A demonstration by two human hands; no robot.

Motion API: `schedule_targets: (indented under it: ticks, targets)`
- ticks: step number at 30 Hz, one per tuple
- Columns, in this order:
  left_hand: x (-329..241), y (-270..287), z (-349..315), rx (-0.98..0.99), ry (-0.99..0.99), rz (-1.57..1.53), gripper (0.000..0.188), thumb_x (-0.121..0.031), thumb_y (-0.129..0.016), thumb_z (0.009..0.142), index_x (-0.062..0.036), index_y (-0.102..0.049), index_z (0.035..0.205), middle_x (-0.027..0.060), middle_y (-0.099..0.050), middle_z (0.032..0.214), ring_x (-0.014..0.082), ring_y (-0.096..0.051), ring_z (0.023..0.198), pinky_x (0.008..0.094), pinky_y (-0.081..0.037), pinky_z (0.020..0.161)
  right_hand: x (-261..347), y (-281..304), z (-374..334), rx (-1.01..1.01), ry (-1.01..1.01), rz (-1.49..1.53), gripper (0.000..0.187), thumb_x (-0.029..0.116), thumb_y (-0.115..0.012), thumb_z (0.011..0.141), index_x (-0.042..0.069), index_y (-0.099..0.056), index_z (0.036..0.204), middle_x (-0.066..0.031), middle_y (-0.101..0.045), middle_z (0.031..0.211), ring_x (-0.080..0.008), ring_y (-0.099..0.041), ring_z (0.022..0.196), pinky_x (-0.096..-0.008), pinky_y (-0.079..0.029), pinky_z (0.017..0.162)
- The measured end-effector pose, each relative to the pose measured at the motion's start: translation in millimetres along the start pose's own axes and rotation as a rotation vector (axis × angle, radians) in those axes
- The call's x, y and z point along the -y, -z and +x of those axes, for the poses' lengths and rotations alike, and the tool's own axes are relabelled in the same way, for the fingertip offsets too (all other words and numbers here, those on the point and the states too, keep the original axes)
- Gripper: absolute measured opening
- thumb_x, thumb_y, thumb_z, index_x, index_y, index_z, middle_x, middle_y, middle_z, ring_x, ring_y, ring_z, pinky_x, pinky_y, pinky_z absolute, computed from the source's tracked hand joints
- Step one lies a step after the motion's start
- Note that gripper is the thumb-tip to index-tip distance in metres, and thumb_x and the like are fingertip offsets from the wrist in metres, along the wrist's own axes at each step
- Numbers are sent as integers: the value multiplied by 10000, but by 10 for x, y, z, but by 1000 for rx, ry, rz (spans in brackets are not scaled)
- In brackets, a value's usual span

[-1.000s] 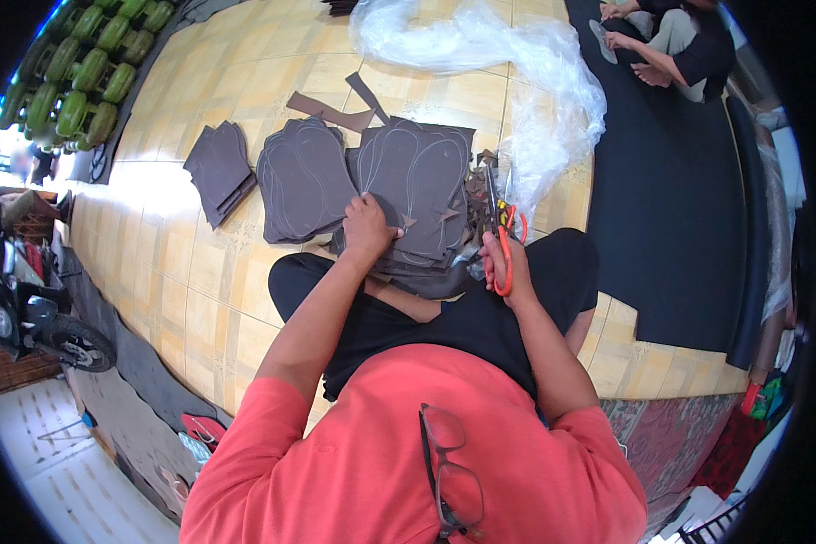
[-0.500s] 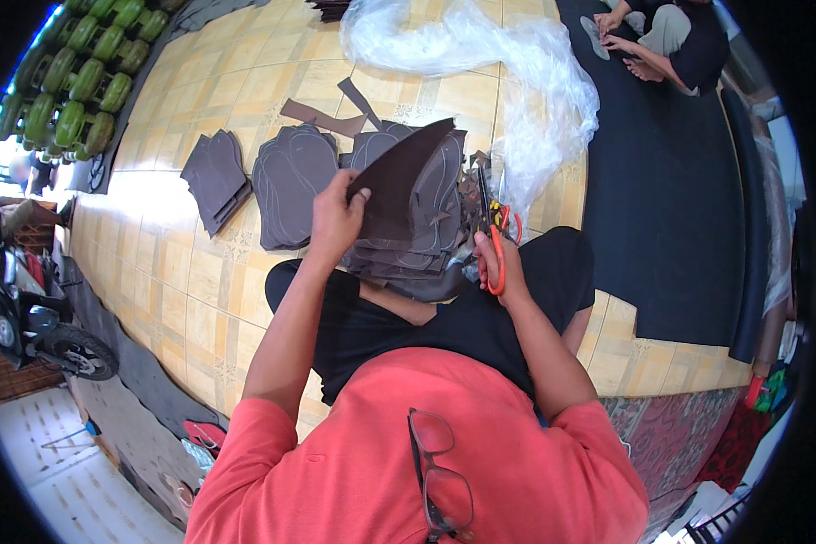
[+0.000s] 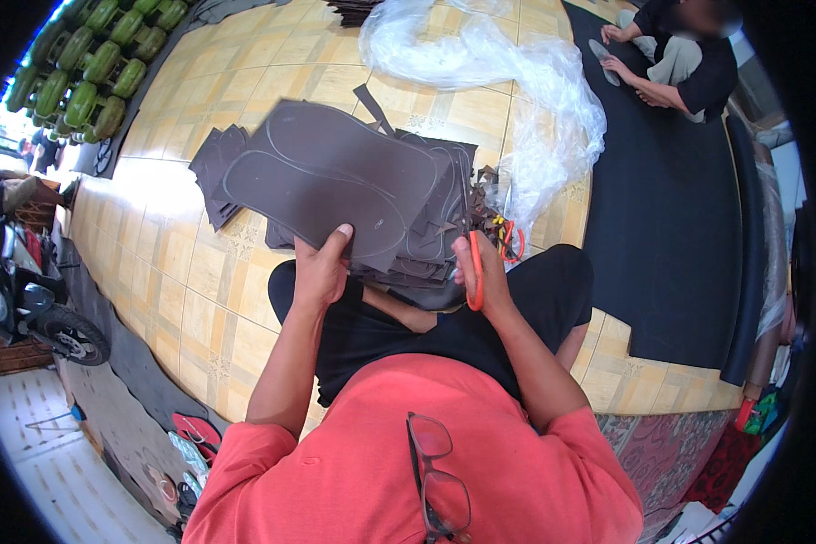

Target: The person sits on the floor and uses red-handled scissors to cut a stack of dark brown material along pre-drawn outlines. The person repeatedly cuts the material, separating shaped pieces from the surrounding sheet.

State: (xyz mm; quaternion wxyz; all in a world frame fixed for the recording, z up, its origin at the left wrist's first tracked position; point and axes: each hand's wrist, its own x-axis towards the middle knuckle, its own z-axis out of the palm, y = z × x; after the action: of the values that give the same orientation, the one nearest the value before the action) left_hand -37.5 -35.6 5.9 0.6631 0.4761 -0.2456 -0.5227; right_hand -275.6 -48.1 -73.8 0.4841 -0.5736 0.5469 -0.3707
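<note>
My left hand (image 3: 323, 265) pinches the lower edge of a dark brown sheet (image 3: 326, 168), thumb on top. Two sole outlines are drawn on its face, which tilts up toward me. My right hand (image 3: 486, 265) grips a pair of scissors (image 3: 476, 276) by the orange handles. The scissor blades point away from me, close beside the sheet's right side. Under and behind the raised sheet lies a stack of similar brown sheets (image 3: 433, 245), partly covered. Another pile of cut brown pieces (image 3: 216, 163) sits to the left, partly hidden by the sheet.
Brown scraps and a second orange-handled tool (image 3: 514, 240) lie right of the stack. Crumpled clear plastic (image 3: 553, 109) spreads behind. A long black sheet (image 3: 671, 236) covers the right floor, where another person (image 3: 689, 72) sits. Green gas cylinders (image 3: 82, 82) and a motorcycle (image 3: 41, 308) stand at left.
The brown sheet has swung left and turned from nearly edge-on to showing its outlined face. My left hand has moved lower, and the right hand with the scissors has shifted slightly left.
</note>
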Motion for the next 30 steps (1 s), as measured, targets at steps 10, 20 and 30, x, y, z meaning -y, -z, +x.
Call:
schedule_targets:
  ticks: [10, 20, 30]
  targets:
    - [117, 171, 83, -18, -60, -8, 512, 75, -551, 872, -56, -384, 1338, 110, -518, 1270, 232, -547, 1158, 377, -456, 985, 14, -124, -3, 39, 37, -95, 404, 424, -486, 1006, 32, -532, 920, -42, -536, 692, -118, -576, 587, -268, -494, 553]
    - [119, 151, -33, 2, -57, 20, 539, 76, -561, 881, -85, -365, 1356, 114, -508, 1298, 262, -539, 1190, 416, -482, 984, 417, -130, 43, -13, 145, -56, 295, 272, -587, 971, -5, -516, 903, -180, -575, 765, -325, -587, 698, -395, -462, 659]
    - [37, 19, -129, 27, -35, -55, 444, 88, -547, 885, -42, -444, 1296, 102, -544, 1235, 210, -554, 1153, 356, -458, 983, 552, -87, 34, -24, 262, -44, 270, 247, -583, 967, -3, -500, 909, -180, -569, 758, -309, -584, 688, -390, -458, 649]
